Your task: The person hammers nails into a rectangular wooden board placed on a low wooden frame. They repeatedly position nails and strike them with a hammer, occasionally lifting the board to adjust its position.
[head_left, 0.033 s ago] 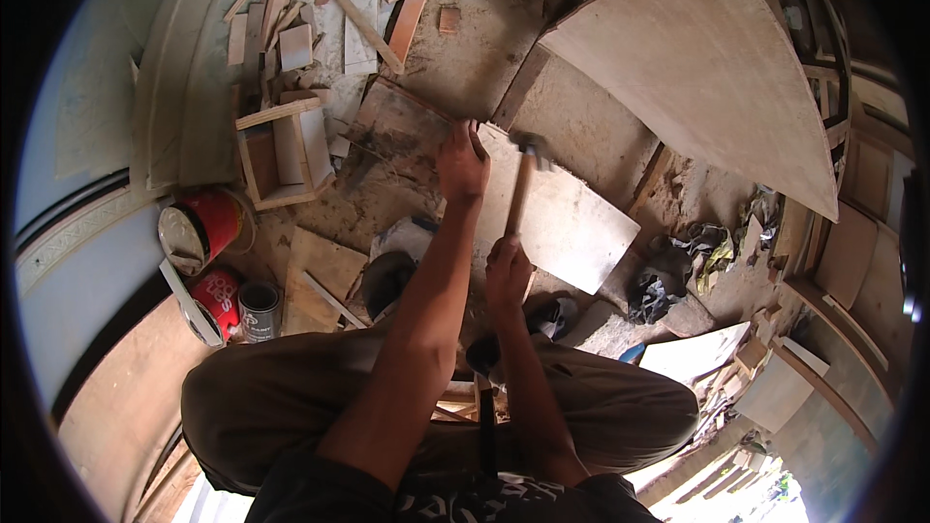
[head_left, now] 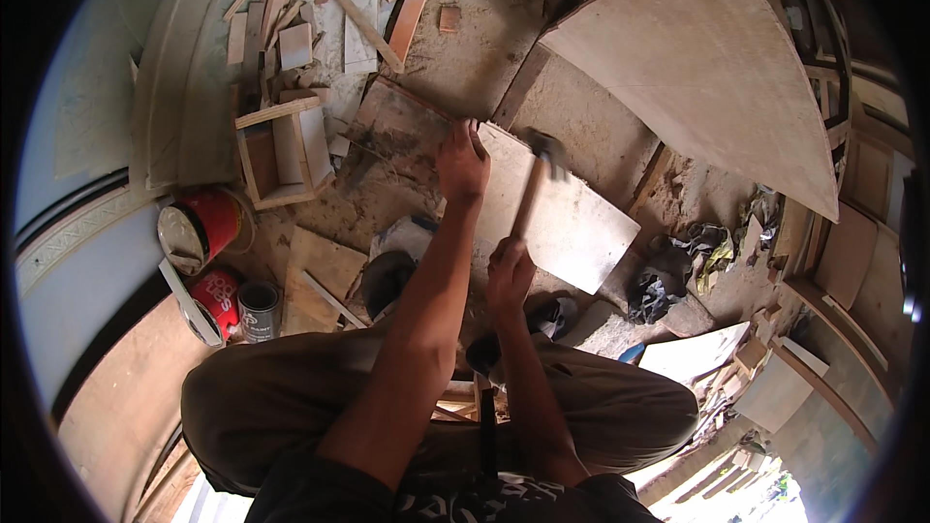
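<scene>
My right hand (head_left: 509, 276) is closed round the wooden handle of a hammer (head_left: 529, 201). The hammer's head is smeared by motion and shows over the far edge of a pale rectangular board (head_left: 576, 232); whether it touches the board I cannot tell. At that board's far left corner, my left hand (head_left: 463, 167) grips the edge, with the thumb on the board side and the fingers on the left. Its fingertips are partly hidden. The board's near left part lies behind my forearms.
A small open wooden box frame (head_left: 274, 116) stands at left, near wood offcuts (head_left: 363, 24). Red buckets (head_left: 215, 223) and a grey can (head_left: 260, 310) sit by my left knee. A large panel (head_left: 707, 68) leans at far right; dark crumpled plastic (head_left: 662, 286) lies at right.
The hammer head has shifted right, and the handle leans further that way. My right hand has moved only slightly; the left hand and the board stay put.
</scene>
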Demonstrator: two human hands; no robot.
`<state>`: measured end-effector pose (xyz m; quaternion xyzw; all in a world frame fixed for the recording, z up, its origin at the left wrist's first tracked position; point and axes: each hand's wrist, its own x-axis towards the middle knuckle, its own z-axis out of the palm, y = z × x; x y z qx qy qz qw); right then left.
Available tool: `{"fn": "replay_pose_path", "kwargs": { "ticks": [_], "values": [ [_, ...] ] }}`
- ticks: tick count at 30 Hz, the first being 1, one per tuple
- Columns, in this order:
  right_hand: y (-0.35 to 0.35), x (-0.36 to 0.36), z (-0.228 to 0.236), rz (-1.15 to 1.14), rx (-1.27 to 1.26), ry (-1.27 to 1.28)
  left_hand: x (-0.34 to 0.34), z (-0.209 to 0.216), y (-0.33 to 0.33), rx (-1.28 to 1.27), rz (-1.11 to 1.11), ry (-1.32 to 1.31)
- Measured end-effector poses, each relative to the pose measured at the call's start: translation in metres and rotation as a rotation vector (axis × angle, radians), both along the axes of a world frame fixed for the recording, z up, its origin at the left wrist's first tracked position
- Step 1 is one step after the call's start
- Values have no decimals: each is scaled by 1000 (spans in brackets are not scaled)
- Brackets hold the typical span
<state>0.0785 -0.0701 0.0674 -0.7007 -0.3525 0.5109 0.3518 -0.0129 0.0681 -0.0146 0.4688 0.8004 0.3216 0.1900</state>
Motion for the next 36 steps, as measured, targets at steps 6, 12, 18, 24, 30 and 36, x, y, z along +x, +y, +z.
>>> {"fn": "replay_pose_path", "kwargs": {
  "ticks": [6, 12, 18, 24, 30, 36],
  "values": [
    [11, -3, 18, 76, 415, 7, -3, 2, -1, -37, -17, -3],
    [-1, -4, -8, 69, -96, -45, -4, 8, -4, 45, -1, -138],
    [15, -10, 31, 34, 498, 36, -5, 7, -6, -2, -22, -148],
    [-4, 3, -9, 115, -38, -180, -4, 4, -6, 43, -18, -117],
    [16, -3, 25, 12, 477, 71, -6, 4, -4, 75, -2, -107],
    [-3, 3, -1, 86, -103, -125, 0, 9, -11, 58, -4, -113]
  ]
}}
